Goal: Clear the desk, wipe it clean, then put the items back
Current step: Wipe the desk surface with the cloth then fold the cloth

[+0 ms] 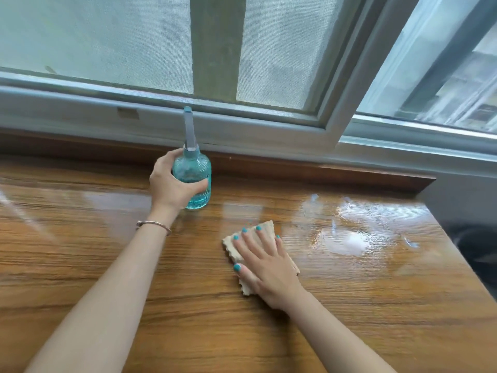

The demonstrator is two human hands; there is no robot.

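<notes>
A blue ribbed glass spray bottle point(197, 170) with a grey nozzle stands upright on the wooden desk point(80, 251), near its back edge. My left hand point(172, 184) grips the bottle's body, fingers wrapped round it. My right hand point(265, 262) lies flat with spread fingers on a beige folded cloth point(265, 227), pressing it onto the desk at the centre. A wet patch of sprayed liquid point(352, 235) glistens on the desk to the right of the cloth.
A window frame point(242, 130) and sill run along the back of the desk, with a mesh screen behind. The desk's right edge point(462, 259) drops off to a dark area. A raised wooden lip borders the back.
</notes>
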